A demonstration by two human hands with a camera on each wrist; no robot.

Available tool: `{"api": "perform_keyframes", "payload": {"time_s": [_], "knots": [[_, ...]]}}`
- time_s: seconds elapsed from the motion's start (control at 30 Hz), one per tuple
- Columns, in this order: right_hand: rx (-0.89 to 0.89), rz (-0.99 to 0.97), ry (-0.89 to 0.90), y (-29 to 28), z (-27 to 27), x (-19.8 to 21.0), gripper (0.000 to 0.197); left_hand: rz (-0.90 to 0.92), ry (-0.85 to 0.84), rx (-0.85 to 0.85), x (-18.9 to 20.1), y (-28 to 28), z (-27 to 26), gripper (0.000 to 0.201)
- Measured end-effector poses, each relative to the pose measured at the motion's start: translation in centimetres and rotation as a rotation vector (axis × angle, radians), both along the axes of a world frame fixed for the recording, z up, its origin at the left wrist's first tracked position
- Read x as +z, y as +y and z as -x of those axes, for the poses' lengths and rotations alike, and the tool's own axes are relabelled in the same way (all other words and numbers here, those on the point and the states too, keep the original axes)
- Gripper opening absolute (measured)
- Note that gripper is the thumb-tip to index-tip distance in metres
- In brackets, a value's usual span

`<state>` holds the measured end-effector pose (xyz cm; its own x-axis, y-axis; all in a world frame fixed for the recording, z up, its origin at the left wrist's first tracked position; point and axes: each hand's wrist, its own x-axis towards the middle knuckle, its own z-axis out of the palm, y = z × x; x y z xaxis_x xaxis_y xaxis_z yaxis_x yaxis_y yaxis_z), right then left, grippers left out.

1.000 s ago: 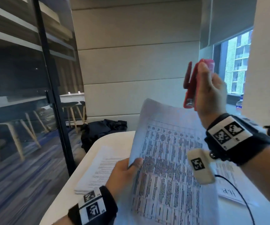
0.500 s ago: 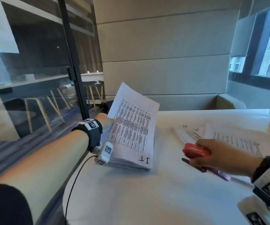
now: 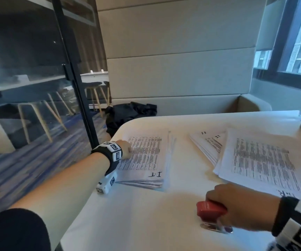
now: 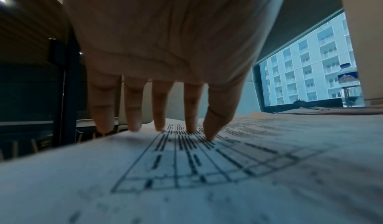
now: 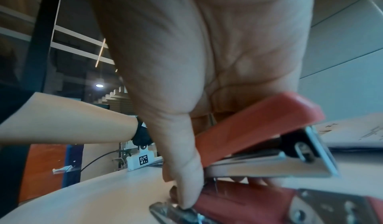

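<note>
My left hand (image 3: 125, 148) rested with straight fingers on the paper stack (image 3: 146, 160) marked "I.T", middle left of the head view, close to the rounded corner of the white table (image 3: 146, 223). Seen from the wrist, the fingertips (image 4: 209, 134) were spread and pointed down, thumb and forefinger touching the printed grid of the top sheet, with nothing pinched or gripped. The stack lay flat, its lower edges slightly fanned

At the lower right of the frame my right hand (image 3: 242, 211) was curled round the red stapler (image 3: 210, 211), which stood on bare tabletop well apart from the stack. The stapler was hinged open, its red top arm raised at a tilt inside my grip and its metal base on the table. In the wrist view my thumb ran down past the top arm to the end of the base

Just above the right hand lay a second pile of printed sheets (image 3: 262, 163), overlapping a fanned pile (image 3: 205, 144) toward the middle of the frame. A black garment (image 3: 129, 113) sat crumpled on the bench beyond the table's far left corner, a glass partition (image 3: 28, 87) filled the left side, and a water bottle (image 4: 349, 83) stood against the window at the right edge of the left wrist view
</note>
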<state>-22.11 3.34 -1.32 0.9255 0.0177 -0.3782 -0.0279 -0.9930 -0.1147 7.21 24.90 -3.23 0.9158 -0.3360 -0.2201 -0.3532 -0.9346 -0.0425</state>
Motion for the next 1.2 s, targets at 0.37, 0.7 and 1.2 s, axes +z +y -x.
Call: {"api": "perform_keyframes", "payload": {"time_s": [0.37,0.7,1.2], "knots": [[-0.262,0.114,-0.061,-7.5,-2.0,3.1,0.063,0.127,-0.038,-0.202,2.2,-8.9,5.1,0.049],[-0.205,0.335,0.222,-10.4,0.3,1.6,0.074,0.299,0.308,-0.368,1.3,-22.4,12.8,0.027],[-0.155,0.321,0.185,-11.4,0.4,0.9,0.073,0.375,0.311,-0.346,2.8,-25.8,16.6,0.056]]}}
